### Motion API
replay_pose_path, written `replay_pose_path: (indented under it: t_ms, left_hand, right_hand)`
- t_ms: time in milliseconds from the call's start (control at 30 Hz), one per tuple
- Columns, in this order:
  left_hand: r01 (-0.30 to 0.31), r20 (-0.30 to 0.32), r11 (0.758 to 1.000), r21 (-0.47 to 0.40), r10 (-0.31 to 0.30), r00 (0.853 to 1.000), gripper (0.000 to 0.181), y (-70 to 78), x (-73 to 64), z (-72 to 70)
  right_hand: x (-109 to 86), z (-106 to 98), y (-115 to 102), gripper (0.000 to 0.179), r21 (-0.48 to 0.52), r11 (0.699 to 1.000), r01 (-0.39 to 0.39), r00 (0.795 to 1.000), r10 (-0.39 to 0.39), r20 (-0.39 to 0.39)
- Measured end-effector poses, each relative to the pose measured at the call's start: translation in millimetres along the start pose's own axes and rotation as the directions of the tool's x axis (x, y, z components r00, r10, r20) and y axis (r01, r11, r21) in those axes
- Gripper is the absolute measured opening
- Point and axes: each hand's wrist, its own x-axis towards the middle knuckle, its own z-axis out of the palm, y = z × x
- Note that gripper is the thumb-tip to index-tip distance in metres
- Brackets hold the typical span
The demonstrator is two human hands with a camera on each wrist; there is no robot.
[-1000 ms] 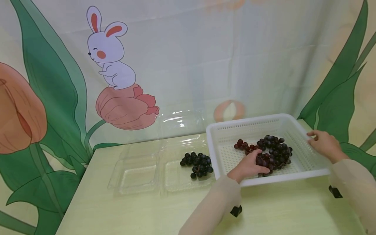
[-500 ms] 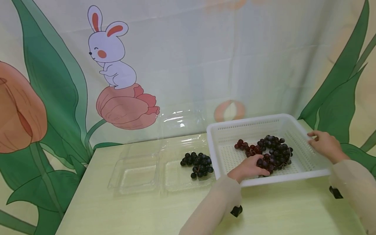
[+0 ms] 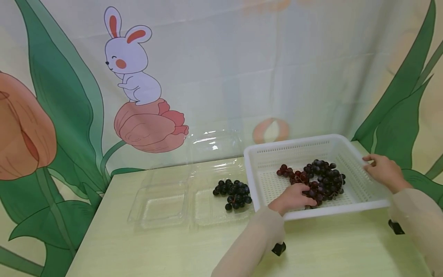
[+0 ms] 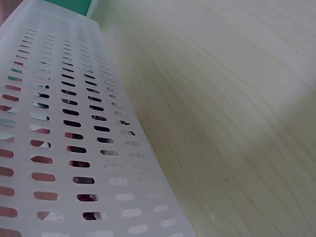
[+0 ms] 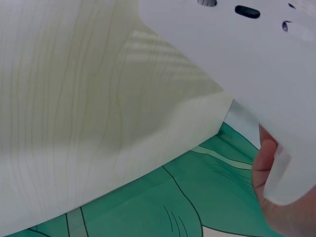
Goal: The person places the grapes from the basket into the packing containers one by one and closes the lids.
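A white slotted plastic basket [image 3: 266, 197] stands on the right of the table, with bunches of grapes in it. My left hand [image 3: 293, 197] reaches over its near wall and holds the near end of a dark red bunch of grapes [image 3: 299, 177] between thumb and fingers; some fingertips are hidden. Black grapes [image 3: 328, 177] lie against that bunch on the right. My right hand [image 3: 385, 171] grips the basket's right rim, its fingers seen under the rim [image 5: 289, 173] in the right wrist view. The left wrist view shows the basket's slotted wall [image 4: 74, 123], with grapes and skin glimpsed through the slots.
Left of the basket, an open clear plastic box [image 3: 204, 215] contains a bunch of black grapes [image 3: 232, 192]; its lid [image 3: 214, 143] stands up behind. Another clear box [image 3: 160, 209] sits farther left. A printed curtain [image 3: 207, 77] hangs behind the table [image 3: 155, 254].
The left index finger has drawn closer to the thumb around the dark red grapes. My right hand and the basket have stayed in place.
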Motion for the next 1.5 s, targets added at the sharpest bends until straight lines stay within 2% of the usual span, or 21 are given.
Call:
replay_pose_path:
  t_ms: [267, 533, 800, 967, 1100, 1300, 1500]
  left_hand:
    - [0.002, -0.05, 1.0, -0.003, -0.002, 0.999, 0.048, 1.1, 0.3, 0.8]
    - [0.037, -0.076, 0.999, -0.009, -0.038, 0.996, 0.046, 0.4, -0.9, 0.2]
    - [0.08, -0.161, 0.997, -0.022, -0.082, 0.984, 0.042, 0.4, -5.5, -1.8]
    - [0.096, -0.189, 0.995, -0.018, -0.098, 0.977, 0.044, 0.4, -5.2, -2.8]
    - [0.085, -0.176, 0.996, 0.024, -0.08, 0.981, 0.044, -0.6, -3.8, -2.8]
    - [0.022, -0.133, 0.981, 0.194, 0.005, 0.991, 0.046, -4.4, -5.0, -6.1]
    - [-0.006, -0.055, 0.979, 0.205, 0.017, 0.998, 0.052, -7.7, -11.8, -23.7]
  right_hand:
    - [0.7, 0, 0, 0.043, -0.005, 1.0, 0.005, 1.0, -0.005, -0.006]
    - [1.3, 1, 1, 0.042, -0.008, 1.0, -0.002, 1.0, 0.002, -0.012]
    - [1.6, 1, 2, 0.043, 0.0, 1.0, -0.01, 1.0, 0.01, -0.003]
    - [1.2, 1, 1, 0.043, 0.003, 1.0, -0.013, 1.0, 0.013, 0.007]
    - [1.0, 0, 1, 0.043, 0.003, 1.0, -0.004, 1.0, 0.004, 0.002]
    - [-0.3, 0, -1, 0.043, 0.02, 1.0, -0.015, 1.0, 0.014, 0.017]
    - [-1.4, -1, -3, 0.042, 0.015, 1.0, -0.008, 1.0, 0.007, 0.01]
